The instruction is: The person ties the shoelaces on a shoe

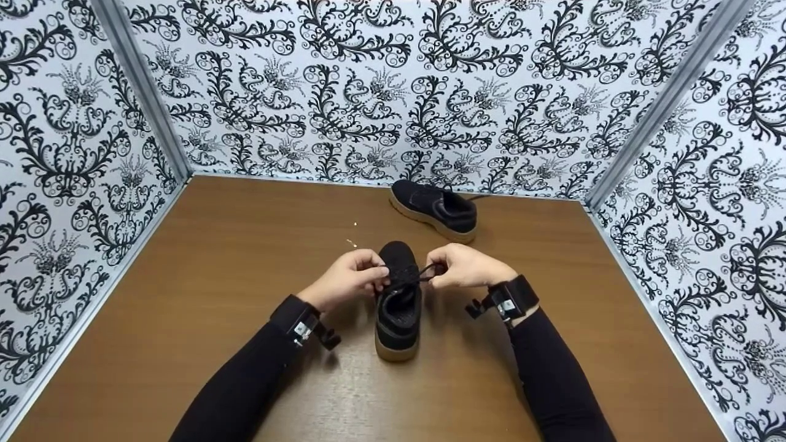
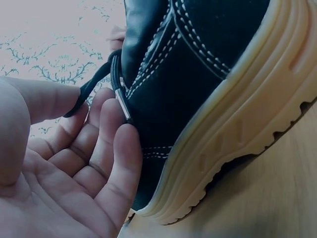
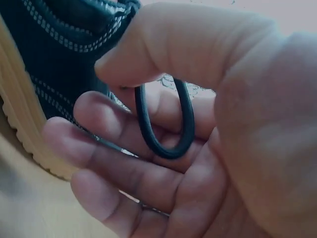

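A black shoe [image 1: 398, 325] with white stitching and a tan sole stands upright on the table, toe pointing away, between both hands. At its left side, the left hand [image 1: 356, 275] pinches a black shoelace [image 2: 94, 85] between thumb and index finger. A lace end with a shiny tip [image 2: 123, 105] hangs by its other fingers. To the right of the shoe, the right hand [image 1: 463, 267] pinches a loop of shoelace [image 3: 171, 151], which dangles inside the curled fingers. The hands partly cover the lacing, so the knot's form cannot be told.
A second black shoe [image 1: 433, 209] with a tan sole rests farther back, near the patterned rear wall [image 1: 368, 110]. The brown wooden table [image 1: 245, 245] is bounded by patterned side walls. Small bright specks [image 1: 353, 244] show left of the near shoe's toe.
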The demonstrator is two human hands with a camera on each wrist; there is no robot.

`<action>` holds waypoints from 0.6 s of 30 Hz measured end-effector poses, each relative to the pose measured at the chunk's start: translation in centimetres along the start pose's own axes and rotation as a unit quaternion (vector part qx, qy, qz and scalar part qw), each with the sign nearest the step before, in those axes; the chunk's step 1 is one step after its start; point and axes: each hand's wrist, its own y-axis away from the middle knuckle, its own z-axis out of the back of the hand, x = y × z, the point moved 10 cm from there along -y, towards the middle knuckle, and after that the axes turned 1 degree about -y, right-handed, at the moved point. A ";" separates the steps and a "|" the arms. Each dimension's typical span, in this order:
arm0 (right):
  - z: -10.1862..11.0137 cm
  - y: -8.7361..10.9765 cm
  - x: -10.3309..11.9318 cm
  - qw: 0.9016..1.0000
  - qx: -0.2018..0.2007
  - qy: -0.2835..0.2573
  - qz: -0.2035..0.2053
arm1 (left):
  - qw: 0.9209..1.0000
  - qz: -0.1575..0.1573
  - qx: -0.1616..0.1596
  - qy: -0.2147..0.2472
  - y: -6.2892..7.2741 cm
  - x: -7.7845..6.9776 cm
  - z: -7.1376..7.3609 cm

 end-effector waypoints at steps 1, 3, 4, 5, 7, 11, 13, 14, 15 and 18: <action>0.0 0.0 -0.1 1.000 -0.001 0.005 -0.003 | 1.000 -0.002 0.001 -0.005 0.0 -0.1 -0.1; 0.1 0.0 -0.4 1.000 -0.003 0.016 -0.011 | 1.000 -0.007 0.003 -0.016 0.1 -0.3 -0.3; 0.1 0.0 -0.5 1.000 -0.005 0.020 -0.014 | 1.000 -0.009 0.004 -0.020 0.1 -0.4 -0.4; 0.1 0.0 -0.6 1.000 -0.006 0.025 -0.018 | 1.000 -0.010 0.006 -0.023 0.2 -0.4 -0.4; 0.2 0.0 -0.7 0.999 -0.007 0.030 -0.025 | 0.999 -0.014 0.012 -0.029 0.2 -0.5 -0.6; 0.3 0.2 -0.8 0.999 -0.006 0.036 -0.033 | 0.999 -0.020 0.021 -0.039 0.2 -0.6 -0.8; 0.4 0.3 -0.8 0.999 -0.003 0.022 -0.033 | 0.999 -0.023 0.024 -0.039 0.2 -0.7 -0.9; 0.4 0.4 -0.8 0.999 -0.001 0.012 -0.032 | 0.999 -0.025 0.024 -0.038 0.2 -0.7 -0.9; 0.5 0.4 -0.7 1.000 -0.001 -0.005 -0.030 | 0.999 -0.028 0.023 -0.037 0.2 -0.8 -0.9; 1.0 0.7 -0.6 0.998 -0.007 -0.059 -0.025 | 0.999 -0.036 0.021 -0.033 0.3 -0.9 -0.8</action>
